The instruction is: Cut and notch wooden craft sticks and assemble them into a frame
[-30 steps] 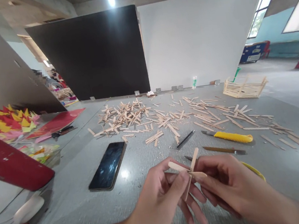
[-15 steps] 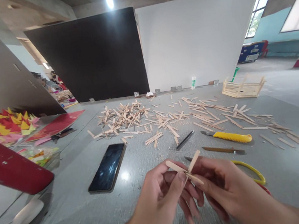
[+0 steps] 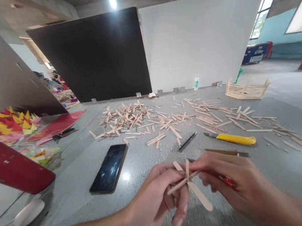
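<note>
My left hand pinches a small star-like piece of crossed wooden sticks in front of me, just above the grey table. One wide stick of the piece points down to the right. On the right, the fingertips of my right hand are closed at the end of one of its sticks. Red handles show behind my right fingers. Beyond my hands lie a yellow utility knife, a black pen-like tool and a brown blade-like tool, partly covered by my right hand.
Scattered wooden sticks spread across the far table. A black phone, a red bottle and a white mouse are on the left. A stick frame stands at the back right. Black and white boards rise behind.
The stick piece has turned, and its wide stick now points down to the right. My right hand has moved slightly up and hides the yellow scissor-like loop seen before.
</note>
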### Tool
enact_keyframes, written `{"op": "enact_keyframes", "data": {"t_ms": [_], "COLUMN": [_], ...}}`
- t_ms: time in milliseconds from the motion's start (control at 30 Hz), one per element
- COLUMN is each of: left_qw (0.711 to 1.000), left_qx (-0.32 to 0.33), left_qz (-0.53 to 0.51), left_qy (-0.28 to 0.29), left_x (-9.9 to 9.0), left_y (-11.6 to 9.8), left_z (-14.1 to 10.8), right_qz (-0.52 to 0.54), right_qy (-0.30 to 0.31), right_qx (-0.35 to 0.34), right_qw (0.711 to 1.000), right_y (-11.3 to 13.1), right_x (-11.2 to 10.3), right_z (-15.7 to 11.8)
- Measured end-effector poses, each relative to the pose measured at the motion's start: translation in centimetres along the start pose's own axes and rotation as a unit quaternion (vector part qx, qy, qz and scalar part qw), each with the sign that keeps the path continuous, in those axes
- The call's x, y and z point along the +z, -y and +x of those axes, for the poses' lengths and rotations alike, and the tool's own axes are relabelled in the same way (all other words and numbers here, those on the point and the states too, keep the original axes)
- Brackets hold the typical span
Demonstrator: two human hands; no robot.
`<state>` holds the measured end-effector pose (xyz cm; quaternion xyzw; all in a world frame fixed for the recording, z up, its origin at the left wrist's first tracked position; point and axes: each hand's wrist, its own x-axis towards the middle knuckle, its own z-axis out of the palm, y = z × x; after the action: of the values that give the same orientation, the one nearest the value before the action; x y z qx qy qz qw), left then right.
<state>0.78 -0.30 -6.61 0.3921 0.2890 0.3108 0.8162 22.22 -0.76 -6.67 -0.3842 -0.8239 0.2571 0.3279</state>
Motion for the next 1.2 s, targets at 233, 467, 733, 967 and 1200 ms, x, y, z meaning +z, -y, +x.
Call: {"op": "enact_keyframes", "data": {"t_ms": [233,467,733,967,1200], "left_qw": [0.980,0.988,0.988,0.986,0.974], "left_qx": [0.090,0.101,0.110,0.120,0.105], "left_qz": [0.109,0.113,0.103,0.112,0.174], "left_qy": [-0.140,0.009,0.036,-0.036,-0.100], "left_x": [0.20,0.24,0.73,0.26,-0.18], "left_y": [-0.32,-0.60,-0.01,0.04,0.07], "left_z": [0.08,-0.06,-0.13,-0.11,-0.11], "right_qz": [0.021,-0.017,-0.060,-0.017,0.008], "right_qy": [-0.010,-0.033,-0.013,-0.012,-0.041], "right_qx": [0.102,0.079,0.020,0.068,0.077], "right_qw": [0.995,0.996,0.998,0.997,0.996], "right_y": [0.43,0.23,0.61,0.49,0.41], "right_x": [-0.44,-0.52,-0.43,-0.48,-0.21], "right_z": [0.03,-0.06,-0.44,-0.29,-0.25]}}
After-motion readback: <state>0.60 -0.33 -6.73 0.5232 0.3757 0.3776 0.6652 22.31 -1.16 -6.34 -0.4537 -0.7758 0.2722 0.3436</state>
